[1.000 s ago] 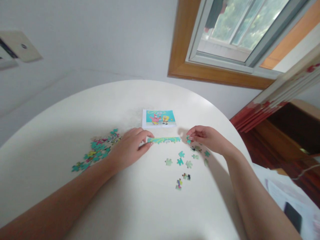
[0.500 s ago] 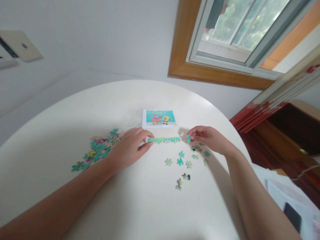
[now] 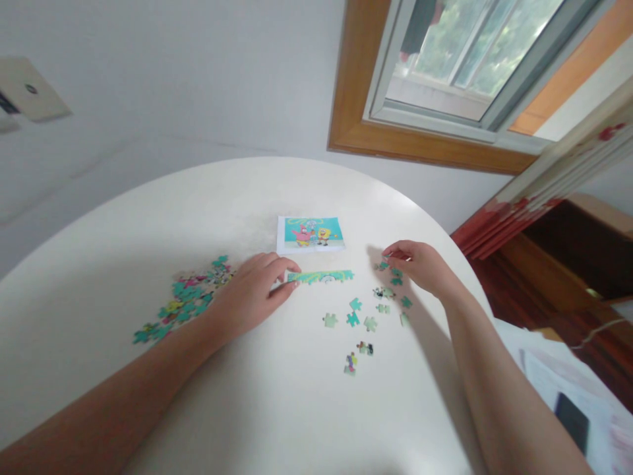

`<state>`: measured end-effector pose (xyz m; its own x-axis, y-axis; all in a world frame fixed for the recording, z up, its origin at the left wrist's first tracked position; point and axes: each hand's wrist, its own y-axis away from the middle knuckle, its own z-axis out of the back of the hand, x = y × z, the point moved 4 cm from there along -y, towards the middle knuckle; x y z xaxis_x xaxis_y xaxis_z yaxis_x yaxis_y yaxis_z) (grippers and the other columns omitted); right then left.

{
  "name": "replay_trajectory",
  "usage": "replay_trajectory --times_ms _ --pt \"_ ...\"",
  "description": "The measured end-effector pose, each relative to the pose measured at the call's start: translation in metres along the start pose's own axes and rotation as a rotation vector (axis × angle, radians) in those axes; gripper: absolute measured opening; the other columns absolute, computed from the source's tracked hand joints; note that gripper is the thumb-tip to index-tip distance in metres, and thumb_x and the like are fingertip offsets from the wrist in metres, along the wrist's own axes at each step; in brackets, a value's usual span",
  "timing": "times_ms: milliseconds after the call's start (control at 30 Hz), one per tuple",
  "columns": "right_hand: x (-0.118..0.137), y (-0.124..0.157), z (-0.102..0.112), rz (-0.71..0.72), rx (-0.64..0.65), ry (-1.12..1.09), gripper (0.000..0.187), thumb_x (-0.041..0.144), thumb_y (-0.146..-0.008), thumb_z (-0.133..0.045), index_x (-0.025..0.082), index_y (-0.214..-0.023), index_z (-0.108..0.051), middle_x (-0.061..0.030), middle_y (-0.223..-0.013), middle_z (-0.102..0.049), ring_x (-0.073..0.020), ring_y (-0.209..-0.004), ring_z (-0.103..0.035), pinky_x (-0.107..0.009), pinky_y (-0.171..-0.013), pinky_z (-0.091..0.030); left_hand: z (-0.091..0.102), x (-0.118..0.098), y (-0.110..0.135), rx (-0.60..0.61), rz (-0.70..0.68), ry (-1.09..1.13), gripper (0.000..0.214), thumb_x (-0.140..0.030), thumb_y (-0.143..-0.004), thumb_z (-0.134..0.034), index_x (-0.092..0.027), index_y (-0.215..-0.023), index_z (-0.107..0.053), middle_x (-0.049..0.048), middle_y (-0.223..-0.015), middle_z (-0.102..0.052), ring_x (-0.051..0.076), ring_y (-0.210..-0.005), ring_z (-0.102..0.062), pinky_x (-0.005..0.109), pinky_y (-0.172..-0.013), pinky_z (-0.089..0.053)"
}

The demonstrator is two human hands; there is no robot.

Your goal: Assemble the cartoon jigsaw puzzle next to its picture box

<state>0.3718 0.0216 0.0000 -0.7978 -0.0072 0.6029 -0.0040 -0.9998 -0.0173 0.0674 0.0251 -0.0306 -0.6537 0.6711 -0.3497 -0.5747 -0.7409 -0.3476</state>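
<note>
A joined strip of jigsaw puzzle pieces [image 3: 321,277], teal with yellow-green patterns, lies across the middle of the white table. My left hand [image 3: 260,287] has thumb and index finger closed on its left end. Over on the right, my right hand [image 3: 415,264] is above a loose group of pieces, its fingertips pinched on a small teal puzzle piece [image 3: 385,259] that is mostly hidden. Just under those fingers lie further teal pieces [image 3: 396,281]. Pale green pieces [image 3: 370,324] and two multicoloured pieces [image 3: 351,363] are spread nearer to me.
A picture card [image 3: 311,235] with cartoon figures lies behind the strip. A heap of mixed puzzle pieces [image 3: 185,300] spreads left, partly behind my left forearm. The round table [image 3: 257,409] borders a wall and window. Papers and a dark phone [image 3: 572,422] lie at lower right.
My right hand has moved right and slightly away from me, from beside the strip's right end to over the loose pieces. My left hand stays at the strip's left end.
</note>
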Motion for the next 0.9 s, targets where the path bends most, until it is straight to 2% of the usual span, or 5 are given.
replay_trajectory --times_ms 333,400,533,600,900 --pt "0.001 -0.001 0.002 0.112 -0.108 0.265 0.024 0.014 -0.077 -0.059 0.02 -0.095 -0.073 -0.0069 -0.09 -0.062 -0.0148 -0.073 -0.059 -0.029 -0.076 -0.046 0.0 0.0 -0.001 0.005 0.021 0.015 0.021 -0.034 -0.089 -0.049 -0.02 -0.102 -0.058 0.0028 -0.083 -0.056 0.02 -0.083 -0.053 0.033 -0.079 -0.041" --pt "0.013 0.005 0.002 0.164 -0.026 0.2 0.022 0.013 -0.077 -0.058 0.02 -0.092 -0.073 -0.0066 -0.093 -0.061 -0.0138 -0.075 -0.059 -0.028 -0.076 -0.046 0.0 0.0 -0.001 0.017 0.021 0.009 0.022 -0.035 -0.09 -0.048 -0.02 -0.102 -0.058 0.003 -0.084 -0.057 0.02 -0.084 -0.053 0.033 -0.079 -0.041" --pt "0.043 0.025 -0.013 0.232 0.394 0.058 0.025 0.012 -0.078 -0.057 0.023 -0.094 -0.072 -0.0033 -0.092 -0.064 -0.0135 -0.079 -0.059 -0.025 -0.073 -0.047 -0.001 0.0 0.0 0.026 0.015 0.0 0.022 -0.035 -0.09 -0.048 -0.02 -0.103 -0.058 0.0033 -0.086 -0.057 0.02 -0.084 -0.053 0.033 -0.08 -0.041" --pt "0.053 0.032 -0.02 0.241 0.495 0.039 0.029 0.012 -0.077 -0.058 0.025 -0.098 -0.072 -0.0032 -0.096 -0.064 -0.0133 -0.08 -0.059 -0.025 -0.072 -0.047 -0.001 0.0 0.0 0.016 0.018 0.002 0.021 -0.034 -0.089 -0.049 -0.02 -0.102 -0.058 0.0031 -0.085 -0.057 0.02 -0.084 -0.053 0.033 -0.079 -0.041" --pt "0.05 0.029 -0.03 0.244 0.474 0.095 0.011 0.022 -0.076 -0.064 0.021 -0.083 -0.071 -0.0037 -0.089 -0.063 -0.0128 -0.073 -0.059 -0.026 -0.069 -0.046 0.0 0.0 -0.001 0.023 0.02 -0.003 0.021 -0.033 -0.09 -0.05 -0.019 -0.103 -0.058 0.0028 -0.084 -0.056 0.02 -0.083 -0.052 0.032 -0.078 -0.04"
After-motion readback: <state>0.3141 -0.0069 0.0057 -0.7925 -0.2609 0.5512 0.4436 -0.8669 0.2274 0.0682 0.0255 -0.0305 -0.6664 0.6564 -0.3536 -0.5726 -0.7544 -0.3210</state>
